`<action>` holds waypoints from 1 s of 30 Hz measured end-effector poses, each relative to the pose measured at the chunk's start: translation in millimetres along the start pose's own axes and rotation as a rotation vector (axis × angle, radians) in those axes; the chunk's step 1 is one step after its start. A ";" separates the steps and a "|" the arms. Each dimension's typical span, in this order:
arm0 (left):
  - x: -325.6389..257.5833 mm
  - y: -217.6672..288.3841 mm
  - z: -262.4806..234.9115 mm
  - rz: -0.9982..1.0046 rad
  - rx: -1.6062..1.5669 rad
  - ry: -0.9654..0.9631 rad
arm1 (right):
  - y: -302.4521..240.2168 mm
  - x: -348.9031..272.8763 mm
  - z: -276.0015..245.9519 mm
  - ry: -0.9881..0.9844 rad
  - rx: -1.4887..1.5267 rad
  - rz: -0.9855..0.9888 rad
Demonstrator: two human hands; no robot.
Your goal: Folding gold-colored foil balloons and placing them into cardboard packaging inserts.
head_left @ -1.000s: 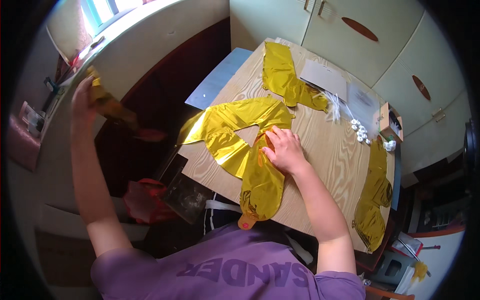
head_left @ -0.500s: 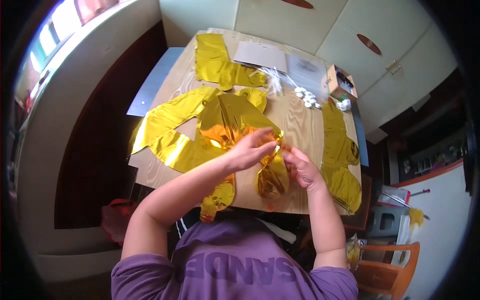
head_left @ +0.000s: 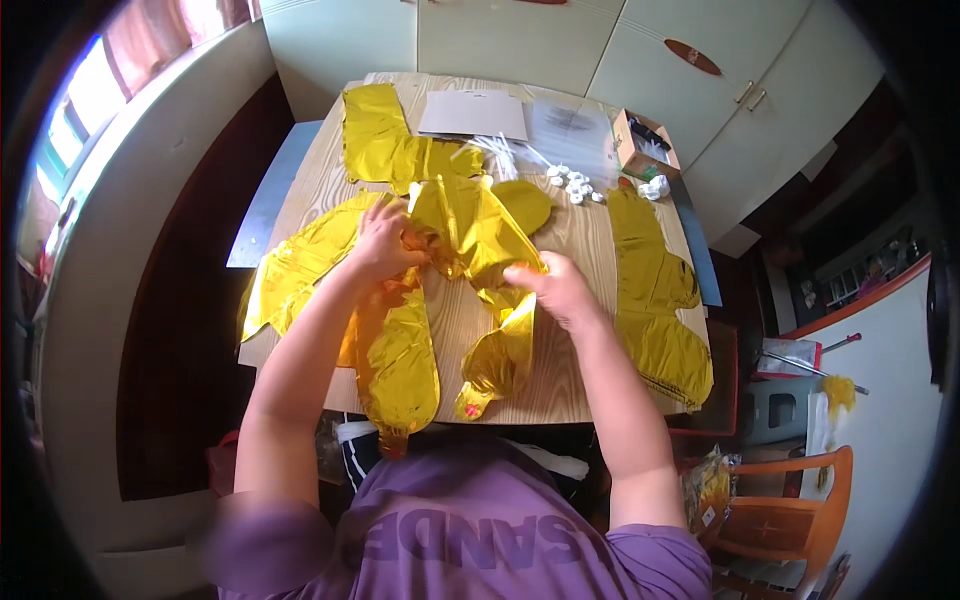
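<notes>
A shiny gold foil balloon point(head_left: 480, 228), flat and crumpled, is held up between my hands over the middle of the table. My left hand point(head_left: 383, 240) is closed on its left part, the fingertips partly lost in the folds. At the opposite edge, my right hand point(head_left: 558, 291) pinches the foil between thumb and fingers. Two rounded gold lobes point(head_left: 398, 372) hang toward the table's near edge. Under and beside my left hand spreads more gold foil point(head_left: 300, 262); whether it belongs to the same balloon I cannot tell.
Other flat gold balloons lie at the far left point(head_left: 372, 135) and along the right side point(head_left: 655, 300) of the wooden table point(head_left: 575, 375). Toward the back are grey card point(head_left: 470, 115), white sticks point(head_left: 498, 158), small white pieces point(head_left: 575, 187), clear plastic point(head_left: 570, 130) and a wooden box point(head_left: 640, 150).
My hands have moved apart, the left one going left and up. They now grip the balloon and stretch it between them; before, they were close together near its crumpled middle. The view has shifted slightly.
</notes>
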State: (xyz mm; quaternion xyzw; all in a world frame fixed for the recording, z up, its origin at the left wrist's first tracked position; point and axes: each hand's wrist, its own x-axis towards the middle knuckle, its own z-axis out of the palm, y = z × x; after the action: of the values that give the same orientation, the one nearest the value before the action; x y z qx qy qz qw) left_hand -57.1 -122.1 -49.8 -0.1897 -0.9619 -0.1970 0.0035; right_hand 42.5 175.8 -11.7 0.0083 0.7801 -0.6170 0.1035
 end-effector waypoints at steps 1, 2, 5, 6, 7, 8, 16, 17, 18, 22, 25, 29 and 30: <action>4.3 2.3 -1.7 0.100 -0.079 0.058 | -5.2 1.1 10.7 0.017 -0.179 -0.043; 3.7 -0.5 -7.7 0.130 -0.191 0.075 | -12.4 -2.5 20.0 0.034 -0.357 -0.086; -15.1 31.7 -78.2 0.231 -0.605 0.120 | -63.8 -46.8 5.0 -0.132 -0.129 -0.234; -27.1 38.6 -106.9 0.245 -0.772 0.143 | -84.7 -64.1 -3.8 -0.185 0.072 -0.212; -35.9 47.7 -137.7 0.336 -0.895 0.036 | -93.1 -77.1 -21.5 -0.182 0.153 -0.131; -43.7 56.7 -164.4 0.424 -1.013 -0.070 | -103.5 -88.7 -32.6 -0.147 0.290 -0.123; -8.5 99.9 -133.7 -0.119 -0.632 -0.200 | -26.2 -44.4 -88.3 -0.063 0.101 0.069; -8.7 86.9 -104.1 -0.108 -0.502 -0.088 | -16.5 -43.7 -75.7 0.017 0.104 0.041; -7.7 69.4 -74.6 -0.090 -0.476 -0.033 | 19.3 -32.2 -80.7 -0.005 0.158 0.043; -38.3 52.6 -34.7 -0.084 -0.214 0.001 | 53.5 -22.8 -76.8 0.114 -0.297 0.030; -36.9 45.6 -24.5 0.132 -0.069 0.152 | 47.5 -36.4 -64.6 0.361 -0.722 -0.279; -39.2 69.4 -15.9 0.589 -0.030 0.109 | 58.1 -69.3 -54.3 0.287 -0.927 -0.532; -46.3 75.8 -4.2 0.670 -0.009 0.069 | 68.9 -74.7 -52.4 0.228 -0.952 -0.567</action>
State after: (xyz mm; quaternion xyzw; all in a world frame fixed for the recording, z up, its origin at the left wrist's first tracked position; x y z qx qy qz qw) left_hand 13.3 -76.0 -21.0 -0.4887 -0.8444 -0.1955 0.1000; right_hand 117.4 251.3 -53.6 -0.1823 0.9504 -0.1958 -0.1589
